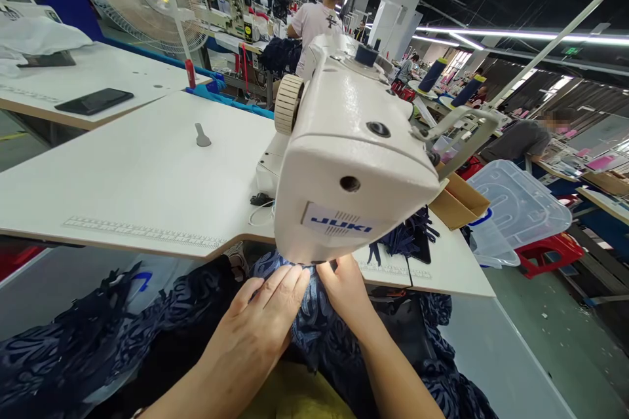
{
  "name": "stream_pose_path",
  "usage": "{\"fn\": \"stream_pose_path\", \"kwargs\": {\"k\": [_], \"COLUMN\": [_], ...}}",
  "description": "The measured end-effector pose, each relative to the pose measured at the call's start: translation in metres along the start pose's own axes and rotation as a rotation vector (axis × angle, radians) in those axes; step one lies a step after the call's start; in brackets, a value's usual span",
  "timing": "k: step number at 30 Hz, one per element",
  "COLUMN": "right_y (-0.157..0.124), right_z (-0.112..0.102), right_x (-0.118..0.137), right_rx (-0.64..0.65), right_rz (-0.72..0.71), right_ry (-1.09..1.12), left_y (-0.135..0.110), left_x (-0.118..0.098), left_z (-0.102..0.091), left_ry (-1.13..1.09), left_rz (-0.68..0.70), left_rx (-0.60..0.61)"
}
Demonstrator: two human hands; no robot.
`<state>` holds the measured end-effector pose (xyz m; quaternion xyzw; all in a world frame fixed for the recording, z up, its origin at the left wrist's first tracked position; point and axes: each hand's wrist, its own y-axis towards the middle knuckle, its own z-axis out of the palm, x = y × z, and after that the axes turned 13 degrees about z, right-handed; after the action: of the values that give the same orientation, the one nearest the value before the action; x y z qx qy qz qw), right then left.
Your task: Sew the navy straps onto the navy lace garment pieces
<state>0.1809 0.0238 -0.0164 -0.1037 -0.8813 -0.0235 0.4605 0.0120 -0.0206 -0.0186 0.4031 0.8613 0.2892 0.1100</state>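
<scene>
A white Juki sewing machine (344,157) stands on a white table (147,170) right in front of me. Dark blue patterned fabric (171,321) lies under the machine head and spills across my lap. My left hand (260,327) lies flat on the fabric with its fingers stretched toward the needle area. My right hand (344,288) presses on the fabric just under the machine head, its fingertips partly hidden by the machine. The needle itself is hidden.
A small pile of dark blue pieces (403,239) lies on the table right of the machine, beside a cardboard box (459,200) and a clear plastic bin (515,209). A phone (93,101) and a fan (147,0) are at the back left. Other people work at tables behind.
</scene>
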Motion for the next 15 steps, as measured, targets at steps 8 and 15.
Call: {"fn": "stream_pose_path", "kwargs": {"k": [8, 15], "right_y": [0.0004, 0.0005], "right_z": [0.0017, 0.0011], "right_x": [-0.0055, -0.0059], "right_rx": [0.013, -0.013], "right_rz": [0.005, -0.006], "right_ry": [-0.01, 0.009], "left_y": [0.0021, 0.0013], "left_x": [-0.001, -0.0011], "left_z": [0.0022, 0.003], "left_ry": [0.011, 0.038], "left_rz": [-0.007, 0.002], "left_rx": [-0.028, -0.047]}}
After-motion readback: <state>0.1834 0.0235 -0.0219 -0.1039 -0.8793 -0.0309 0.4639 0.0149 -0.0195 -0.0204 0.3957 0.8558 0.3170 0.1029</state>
